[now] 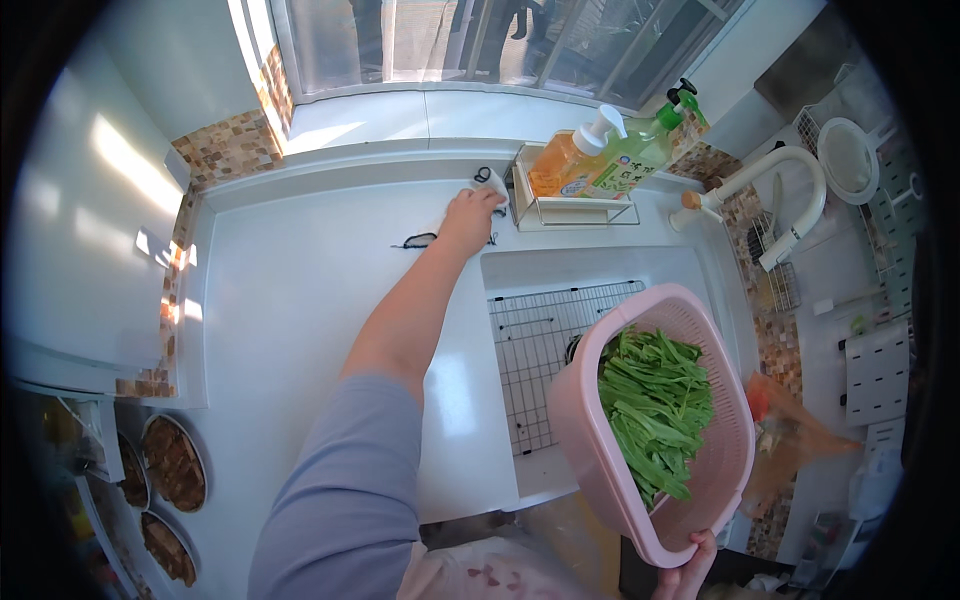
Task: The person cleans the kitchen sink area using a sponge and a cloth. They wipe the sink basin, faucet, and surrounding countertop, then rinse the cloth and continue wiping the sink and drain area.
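My left hand (pixel 472 217) reaches to the back of the white counter and grips a white cloth (pixel 491 185) with dark edging. The cloth lies crumpled left of the soap rack, partly hidden under my fingers. At the lower right, my right hand (pixel 688 566) holds the near rim of a pink plastic drain basket (pixel 581 427). Cut green leafy vegetables (pixel 656 405) lie inside the basket, which is tilted and covers the right part of the sink (pixel 540 487).
A wire rack (pixel 577 214) holds an orange pump bottle (pixel 559 165) and a green pump bottle (pixel 637 161). Right of it rises a white faucet (pixel 806 180). A metal grid (pixel 525 360) lies in the sink. Several dishes of brown food (pixel 174 461) sit at the lower left.
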